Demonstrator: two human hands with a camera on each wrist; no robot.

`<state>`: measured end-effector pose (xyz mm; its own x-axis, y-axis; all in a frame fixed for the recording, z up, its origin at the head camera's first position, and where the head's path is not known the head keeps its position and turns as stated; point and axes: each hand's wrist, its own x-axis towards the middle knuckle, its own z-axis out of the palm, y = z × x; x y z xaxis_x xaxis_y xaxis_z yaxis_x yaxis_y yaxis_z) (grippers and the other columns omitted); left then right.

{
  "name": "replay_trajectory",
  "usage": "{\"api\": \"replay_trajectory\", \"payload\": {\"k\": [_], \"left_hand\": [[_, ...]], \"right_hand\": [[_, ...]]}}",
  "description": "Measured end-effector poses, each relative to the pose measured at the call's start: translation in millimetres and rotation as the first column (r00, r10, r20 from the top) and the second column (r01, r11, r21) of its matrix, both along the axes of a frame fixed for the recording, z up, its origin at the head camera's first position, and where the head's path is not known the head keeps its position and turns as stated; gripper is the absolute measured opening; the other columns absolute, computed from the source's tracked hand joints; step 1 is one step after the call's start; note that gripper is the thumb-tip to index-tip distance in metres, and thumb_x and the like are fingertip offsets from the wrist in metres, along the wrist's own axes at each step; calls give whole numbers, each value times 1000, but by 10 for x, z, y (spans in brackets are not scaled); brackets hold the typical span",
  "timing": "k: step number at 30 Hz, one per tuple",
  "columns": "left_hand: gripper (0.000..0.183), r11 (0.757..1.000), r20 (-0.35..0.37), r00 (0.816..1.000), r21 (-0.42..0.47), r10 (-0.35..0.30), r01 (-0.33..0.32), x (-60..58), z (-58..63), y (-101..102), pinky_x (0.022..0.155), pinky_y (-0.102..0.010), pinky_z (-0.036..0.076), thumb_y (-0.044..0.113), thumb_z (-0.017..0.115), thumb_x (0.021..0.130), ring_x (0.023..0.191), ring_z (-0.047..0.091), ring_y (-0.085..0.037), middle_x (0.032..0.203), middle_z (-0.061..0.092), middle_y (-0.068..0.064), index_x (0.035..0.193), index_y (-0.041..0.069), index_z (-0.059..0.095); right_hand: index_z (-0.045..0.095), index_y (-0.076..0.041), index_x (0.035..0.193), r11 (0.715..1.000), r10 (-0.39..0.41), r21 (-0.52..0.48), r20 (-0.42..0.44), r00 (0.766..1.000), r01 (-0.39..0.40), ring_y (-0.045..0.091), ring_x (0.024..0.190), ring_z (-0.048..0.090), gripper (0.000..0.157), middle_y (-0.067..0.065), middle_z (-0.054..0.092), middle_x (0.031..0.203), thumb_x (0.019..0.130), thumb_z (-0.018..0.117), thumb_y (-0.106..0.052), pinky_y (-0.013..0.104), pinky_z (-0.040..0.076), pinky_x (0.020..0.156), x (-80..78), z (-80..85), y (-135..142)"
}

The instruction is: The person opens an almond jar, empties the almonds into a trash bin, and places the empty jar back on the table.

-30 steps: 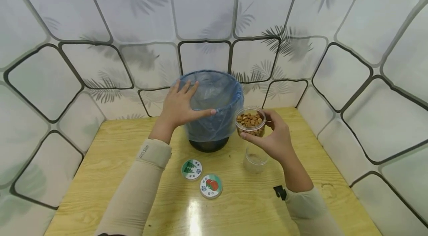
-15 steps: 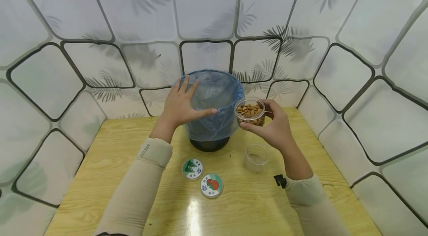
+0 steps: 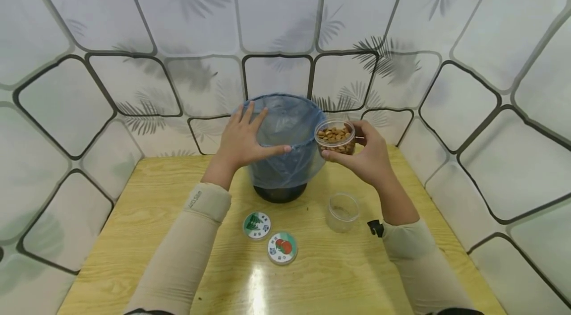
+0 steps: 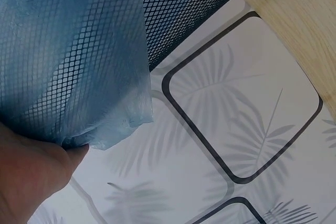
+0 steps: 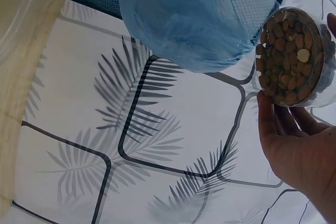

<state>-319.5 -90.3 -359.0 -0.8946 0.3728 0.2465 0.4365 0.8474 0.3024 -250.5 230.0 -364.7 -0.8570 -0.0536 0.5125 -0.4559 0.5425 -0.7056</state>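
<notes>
A mesh bin lined with a blue bag stands at the back of the table. My left hand rests on its near-left rim, fingers spread and thumb lying along the edge. In the left wrist view, that hand is at the bag's folded-over edge. At the right of the rim, my right hand holds a clear round plastic jar between thumb and fingers. Brown nut-like pieces fill the jar, which is lidless and roughly level.
A second clear jar stands on the wooden table below the right hand. Two round labelled lids, one with green vegetables and one with tomatoes, lie in front of the bin. Patterned walls enclose the back and sides.
My right hand has raised the filled jar, moving it upward and away toward the bin's rim level. The left hand has stayed on the rim.
</notes>
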Motion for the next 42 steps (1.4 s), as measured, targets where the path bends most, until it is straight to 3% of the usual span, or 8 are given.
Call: {"api": "replay_trajectory", "payload": {"k": [3, 9, 20, 22, 29, 42], "left_hand": [[129, 1000, 5, 1000, -2, 2, -2, 0, -10, -6, 133, -64, 10, 105, 44, 73, 165, 2, -47, 180, 2, -17, 172, 27, 17], [131, 1000, -1, 1000, 10, 4, -4, 1, -10, -15, 134, -63, 10, 102, 49, 75, 165, 2, -46, 179, 3, -17, 173, 21, 16], [132, 1000, 14, 1000, 11, 8, -8, -4, -30, 39, 134, -61, 9, 98, 53, 77, 166, 1, -45, 179, 2, -17, 173, 17, 12], [132, 1000, 13, 1000, 13, 5, -5, -4, -34, 42, 134, -61, 9, 98, 54, 77, 166, 1, -45, 179, 2, -17, 173, 16, 13], [130, 1000, -22, 1000, 12, 6, -6, -13, -3, 16, 134, -60, 9, 96, 55, 78, 166, 3, -46, 179, 6, -19, 172, 16, 16], [131, 1000, -22, 1000, 5, 10, -10, -18, -13, 23, 134, -61, 11, 98, 53, 78, 165, 5, -46, 179, 7, -19, 172, 15, 16]], "right_hand": [[60, -10, 141, 1000, -9, -3, 16, 1000, 9, 24, 113, 66, 75, 10, 70, 125, 78, 97, -27, 46, 54, 101, -42, 28, -8], [60, -15, 143, 999, -27, -25, 42, 999, 28, 20, 112, 63, 77, 6, 69, 127, 78, 97, -34, 39, 53, 96, -154, 69, -50], [57, 0, 143, 998, -63, 15, -35, 997, 64, 30, 113, 62, 81, 17, 66, 128, 78, 97, -27, 45, 53, 95, -218, 191, -46], [57, 1, 144, 997, -70, 26, -43, 997, 71, 32, 116, 62, 83, 18, 65, 130, 78, 97, -27, 50, 53, 98, -236, 212, -41], [58, 0, 144, 995, -62, 70, -113, 992, 71, 33, 119, 60, 85, 19, 62, 134, 74, 100, -25, 52, 52, 100, -324, 321, -43], [58, -1, 145, 976, -90, 184, -132, 987, 113, 38, 126, 56, 89, 21, 58, 138, 72, 101, -31, 59, 53, 106, -446, 408, -109]]}}
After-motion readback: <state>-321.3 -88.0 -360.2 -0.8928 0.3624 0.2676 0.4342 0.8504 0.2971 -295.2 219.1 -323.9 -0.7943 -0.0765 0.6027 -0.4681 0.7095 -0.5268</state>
